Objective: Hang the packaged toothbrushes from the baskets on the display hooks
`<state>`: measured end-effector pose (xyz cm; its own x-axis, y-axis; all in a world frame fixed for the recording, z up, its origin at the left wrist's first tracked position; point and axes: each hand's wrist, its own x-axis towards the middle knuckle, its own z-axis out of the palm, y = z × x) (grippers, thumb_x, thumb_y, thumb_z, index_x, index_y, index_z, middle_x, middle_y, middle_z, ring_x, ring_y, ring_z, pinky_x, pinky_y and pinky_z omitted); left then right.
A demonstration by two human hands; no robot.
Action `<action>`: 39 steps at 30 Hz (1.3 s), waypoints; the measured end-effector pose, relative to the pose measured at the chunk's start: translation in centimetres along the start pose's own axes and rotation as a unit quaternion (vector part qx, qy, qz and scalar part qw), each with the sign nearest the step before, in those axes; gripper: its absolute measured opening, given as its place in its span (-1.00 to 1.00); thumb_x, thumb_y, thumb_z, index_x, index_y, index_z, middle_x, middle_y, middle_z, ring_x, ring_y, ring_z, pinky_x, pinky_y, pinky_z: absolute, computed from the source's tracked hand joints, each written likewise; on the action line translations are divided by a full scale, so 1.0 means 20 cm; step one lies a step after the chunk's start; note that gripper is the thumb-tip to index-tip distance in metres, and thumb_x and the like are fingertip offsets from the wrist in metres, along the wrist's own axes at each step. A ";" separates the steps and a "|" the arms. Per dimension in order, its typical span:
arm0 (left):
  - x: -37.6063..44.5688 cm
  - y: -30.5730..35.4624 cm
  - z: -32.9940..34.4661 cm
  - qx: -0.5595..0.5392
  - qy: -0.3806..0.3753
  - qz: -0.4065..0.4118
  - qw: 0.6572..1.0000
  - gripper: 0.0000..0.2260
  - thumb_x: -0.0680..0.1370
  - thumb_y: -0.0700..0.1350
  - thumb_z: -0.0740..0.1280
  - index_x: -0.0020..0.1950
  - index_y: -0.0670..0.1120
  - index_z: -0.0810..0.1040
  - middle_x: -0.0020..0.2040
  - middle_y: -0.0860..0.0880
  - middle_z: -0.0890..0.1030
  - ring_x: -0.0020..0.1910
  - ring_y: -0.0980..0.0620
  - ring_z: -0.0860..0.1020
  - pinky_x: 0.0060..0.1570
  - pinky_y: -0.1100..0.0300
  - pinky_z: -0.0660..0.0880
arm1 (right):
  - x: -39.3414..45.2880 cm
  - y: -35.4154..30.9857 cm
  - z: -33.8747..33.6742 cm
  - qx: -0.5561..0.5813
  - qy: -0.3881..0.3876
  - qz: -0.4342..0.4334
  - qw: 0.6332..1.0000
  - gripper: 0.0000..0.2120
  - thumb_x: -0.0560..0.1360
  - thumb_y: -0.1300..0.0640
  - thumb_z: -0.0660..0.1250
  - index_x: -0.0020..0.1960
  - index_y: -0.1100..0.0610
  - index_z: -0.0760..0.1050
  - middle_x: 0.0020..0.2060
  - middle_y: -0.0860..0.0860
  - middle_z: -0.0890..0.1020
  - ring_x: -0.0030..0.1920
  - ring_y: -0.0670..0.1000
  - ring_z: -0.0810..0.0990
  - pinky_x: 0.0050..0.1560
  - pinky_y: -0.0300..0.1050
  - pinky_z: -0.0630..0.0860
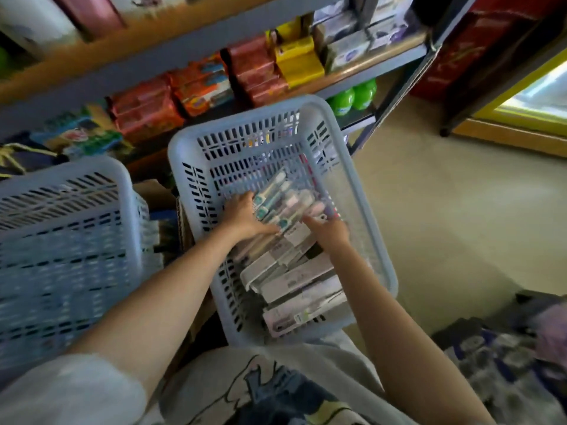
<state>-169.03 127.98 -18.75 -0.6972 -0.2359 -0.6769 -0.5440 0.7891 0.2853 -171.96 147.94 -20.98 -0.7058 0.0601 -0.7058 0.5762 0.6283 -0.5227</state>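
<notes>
Nearest: pale sleeve (70,391) on the left arm & a printed shirt (270,391) at bottom centre. Both bare forearms reach fwd into the middle basket (377,240), a pale blue slotted plastic one, tilted w/ its far end raised toward the shelving.

Inside its near half: a loose pile of packaged toothbrushes (294,280), white/grey card backs up, overlapping at odd angles. Further in lies a clear-fronted toothbrush pack (276,197) w/ teal and pink handles showing, on top of the pile around the basket's middle.

Left hand (245,219) lies on the left edge of that pack, fingers fairly straight, thumb spread along the cards below; looks like pressing/touching rather than a closed hold, though blur makes it hard to be sure. Right hand (329,230) is at the pack's right side, fingers pointing fwd and touching the packs; can't tell if it pinches anything.

Left of it, a second basket (70,240), same kind, blurred. Right side: beige floor (460,210), a patterned dark item (506,363) near bottom right.

Beyond: shelf (362,78) w/ orange, red & yellow packets (199,87), green bottles (356,98) under it
</notes>
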 end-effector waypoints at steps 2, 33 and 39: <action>0.02 0.00 -0.01 0.004 -0.003 -0.002 1.000 0.02 0.30 0.33 0.56 0.56 -0.14 0.23 0.50 -0.19 0.31 0.46 -0.19 0.31 0.36 -0.02 0.33 | 0.04 -0.02 0.00 -0.014 0.008 -0.007 1.000 -0.49 0.48 -0.13 0.48 0.26 0.21 0.56 0.02 0.14 0.66 0.15 0.18 0.63 0.06 -0.03 0.51; -0.03 -0.01 -0.02 -0.430 -0.028 -0.130 0.893 -0.58 0.38 -0.18 0.60 0.20 -0.07 0.60 0.05 -0.02 0.68 -0.02 0.06 0.62 -0.18 0.24 0.47 | 0.19 -0.45 0.04 -0.194 -0.205 -0.146 0.948 -0.46 0.48 -0.26 0.43 0.12 0.20 0.49 -0.10 0.00 0.59 -0.04 0.05 0.59 -0.21 -0.20 0.45; -0.06 -0.03 -0.05 -0.486 0.013 -0.124 0.865 -0.43 0.36 -0.08 0.62 0.32 -0.02 0.52 0.11 0.04 0.65 0.04 0.10 0.59 -0.09 0.24 0.45 | 0.13 -0.42 0.06 -0.008 -0.266 -0.148 0.953 -0.57 0.50 -0.06 0.50 0.18 0.24 0.58 0.00 0.07 0.72 0.06 0.06 0.70 0.14 0.08 0.61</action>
<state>-168.26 127.27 -17.45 -0.5066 -0.3527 -0.7867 -0.8045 -0.1346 0.5785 -178.22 141.80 -19.02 -0.5259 -0.5194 -0.6735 0.3757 0.5685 -0.7319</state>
